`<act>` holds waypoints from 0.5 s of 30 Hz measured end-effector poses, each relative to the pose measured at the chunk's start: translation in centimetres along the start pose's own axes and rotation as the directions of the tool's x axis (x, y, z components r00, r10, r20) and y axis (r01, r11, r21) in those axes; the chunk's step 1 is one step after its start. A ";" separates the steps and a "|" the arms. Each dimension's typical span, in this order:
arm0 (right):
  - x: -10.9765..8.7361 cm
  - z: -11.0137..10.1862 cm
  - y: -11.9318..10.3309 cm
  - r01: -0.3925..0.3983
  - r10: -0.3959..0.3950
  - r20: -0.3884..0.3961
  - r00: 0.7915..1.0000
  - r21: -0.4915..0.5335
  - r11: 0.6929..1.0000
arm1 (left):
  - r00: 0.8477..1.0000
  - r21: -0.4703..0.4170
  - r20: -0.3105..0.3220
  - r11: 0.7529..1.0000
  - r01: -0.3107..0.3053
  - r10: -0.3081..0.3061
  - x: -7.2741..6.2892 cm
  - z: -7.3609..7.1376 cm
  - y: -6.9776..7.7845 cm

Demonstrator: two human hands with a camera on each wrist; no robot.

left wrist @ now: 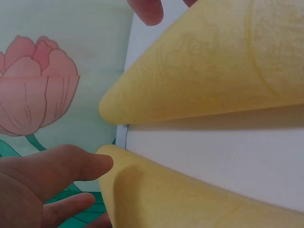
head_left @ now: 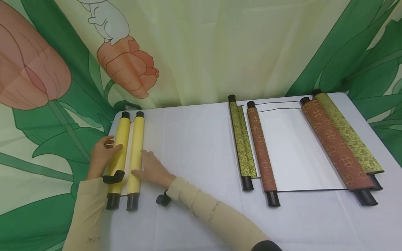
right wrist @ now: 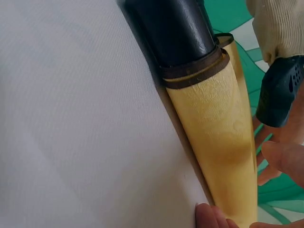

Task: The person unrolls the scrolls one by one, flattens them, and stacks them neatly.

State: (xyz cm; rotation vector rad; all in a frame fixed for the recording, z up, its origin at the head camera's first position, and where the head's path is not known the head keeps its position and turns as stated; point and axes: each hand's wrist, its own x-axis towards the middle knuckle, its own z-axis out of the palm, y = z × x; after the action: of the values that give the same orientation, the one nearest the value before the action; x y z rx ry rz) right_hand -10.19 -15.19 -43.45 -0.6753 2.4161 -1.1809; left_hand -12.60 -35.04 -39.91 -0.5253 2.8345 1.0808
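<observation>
At the table's left end lies a yellow scroll, its left roll [head_left: 122,134] and right roll [head_left: 136,136] side by side with black end knobs. My right hand [head_left: 155,170] grips the right roll, thumb on its left side and fingers on its right. My left hand [head_left: 103,153] is beside the left roll, thumb at its upper face and fingers loosely extended. In the left wrist view that left thumb [left wrist: 90,164] lies close against the lower yellow roll [left wrist: 156,190]; whether it presses is unclear. The right wrist view shows the right fingertips [right wrist: 209,216] at the roll's edge.
On the right, a partly unrolled scroll with red patterned rolls [head_left: 262,150] overlies a green patterned scroll [head_left: 242,139]. White sheet [head_left: 298,150] spans between the red rolls. A white cloth [head_left: 188,146] covers the table; a printed curtain [head_left: 220,52] hangs behind.
</observation>
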 end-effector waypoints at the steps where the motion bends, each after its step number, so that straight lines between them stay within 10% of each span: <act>1: 0.0 0.1 -0.1 -0.002 0.002 -0.003 1.000 0.002 1.000 | 1.000 -0.001 0.007 1.000 0.001 -0.001 0.0 0.0 -0.1; 15: 0.6 1.2 -0.9 -0.057 0.057 -0.006 0.998 -0.122 0.991 | 0.993 -0.052 0.119 0.998 0.023 -0.017 0.3 -0.4 -1.4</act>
State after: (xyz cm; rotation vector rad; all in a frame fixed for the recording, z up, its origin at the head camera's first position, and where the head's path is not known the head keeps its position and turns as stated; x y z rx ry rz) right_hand -9.84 -16.82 -43.52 -0.6356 2.5085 -1.0194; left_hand -12.40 -36.42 -40.56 -0.4751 2.6996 1.1461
